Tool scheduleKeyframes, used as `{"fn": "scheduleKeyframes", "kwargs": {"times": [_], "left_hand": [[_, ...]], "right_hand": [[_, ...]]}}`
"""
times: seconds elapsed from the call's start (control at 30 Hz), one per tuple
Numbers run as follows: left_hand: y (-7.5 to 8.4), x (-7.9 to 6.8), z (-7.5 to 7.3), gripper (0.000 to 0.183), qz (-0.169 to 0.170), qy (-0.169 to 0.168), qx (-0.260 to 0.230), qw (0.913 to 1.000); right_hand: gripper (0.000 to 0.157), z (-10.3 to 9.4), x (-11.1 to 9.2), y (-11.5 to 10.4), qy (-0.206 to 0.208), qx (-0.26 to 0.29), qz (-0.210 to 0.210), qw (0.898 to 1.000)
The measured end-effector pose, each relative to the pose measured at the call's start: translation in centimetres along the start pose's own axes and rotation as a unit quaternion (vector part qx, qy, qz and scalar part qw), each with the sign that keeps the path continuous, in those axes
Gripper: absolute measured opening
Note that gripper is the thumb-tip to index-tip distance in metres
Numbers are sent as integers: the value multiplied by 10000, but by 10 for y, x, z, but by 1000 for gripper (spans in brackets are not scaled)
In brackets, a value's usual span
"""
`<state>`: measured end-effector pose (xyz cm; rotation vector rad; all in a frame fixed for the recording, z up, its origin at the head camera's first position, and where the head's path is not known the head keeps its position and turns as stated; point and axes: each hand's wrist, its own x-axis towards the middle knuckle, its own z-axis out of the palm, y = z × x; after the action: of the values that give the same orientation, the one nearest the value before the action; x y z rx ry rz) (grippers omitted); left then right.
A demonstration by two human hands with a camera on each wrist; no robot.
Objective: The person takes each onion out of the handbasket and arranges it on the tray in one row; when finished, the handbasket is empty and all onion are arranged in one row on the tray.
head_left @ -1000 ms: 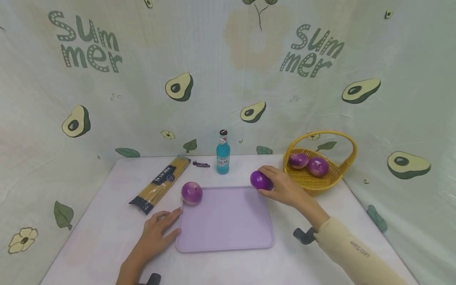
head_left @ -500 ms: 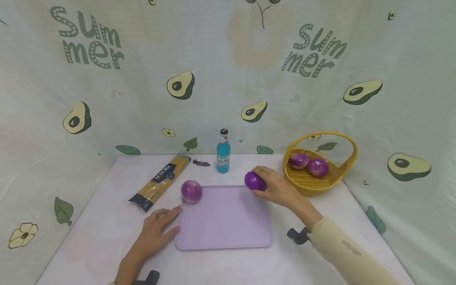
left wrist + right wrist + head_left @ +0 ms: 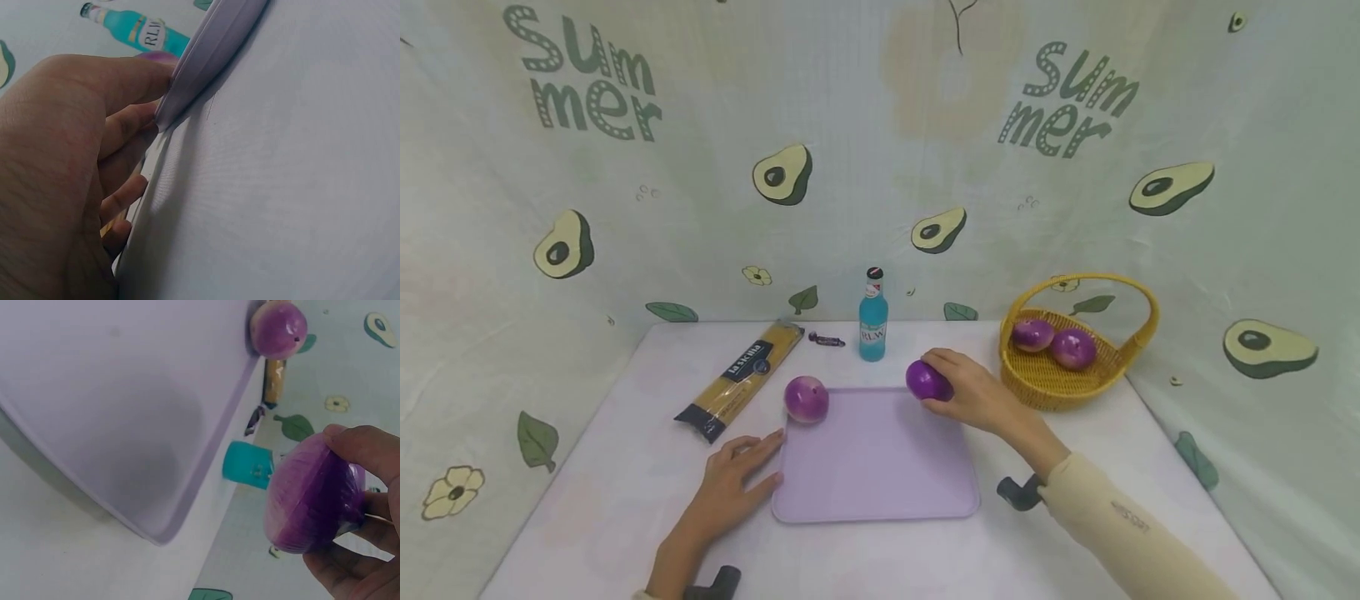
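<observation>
Right hand (image 3: pixel 977 396): fingers and thumb clamped on the held onion (image 3: pixel 927 382), which is at the far right corner of the lilac tray (image 3: pixel 876 467) in the head view. That view does not settle whether the two touch; the right wrist view does, showing a gap between onion and tray rim. It also exposes the onion's pale, ribbed side, which the head view lacks, and a dark shadow on the tray floor.

Left hand (image 3: pixel 730 483): digits apart and relaxed, touching the tray's left edge. The left wrist view adds detail: one digit rests against the outside of the rim, and the others are bent slightly behind it.

A second onion (image 3: pixel 806 400) sits at the tray's far left corner. On the white counter (image 3: pixel 595 517), a yellow wicker basket (image 3: pixel 1048 392) at the far right contains two more onions (image 3: pixel 1073 348); neither wrist view shows the basket. A blue bottle (image 3: pixel 872 327) stands upright beyond the tray, its RLW lettering readable in the left wrist view. Left of it lie a small wrapped candy (image 3: pixel 827 340) and a pasta packet (image 3: pixel 745 379), the latter only partly visible to the right wrist camera.
</observation>
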<state>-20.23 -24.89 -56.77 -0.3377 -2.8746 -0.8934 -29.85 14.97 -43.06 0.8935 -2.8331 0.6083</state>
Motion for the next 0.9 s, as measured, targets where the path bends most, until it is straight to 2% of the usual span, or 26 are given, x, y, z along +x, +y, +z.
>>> {"fn": "scheduleKeyframes", "kwargs": {"times": [0.23,0.5,0.9], "left_hand": [[-1,-3,3,61,-138,-110,45,9998],[6,0,-4,60,4,18,28,10000],[9,0,-5,59,27,12,88,10000]], "right_hand": [[69,3,3,-2,-24,-39,-143,9999],[67,7,9,-6,148,93,-408,9990],[68,10,11,-9,98,118,-373,9992]]}}
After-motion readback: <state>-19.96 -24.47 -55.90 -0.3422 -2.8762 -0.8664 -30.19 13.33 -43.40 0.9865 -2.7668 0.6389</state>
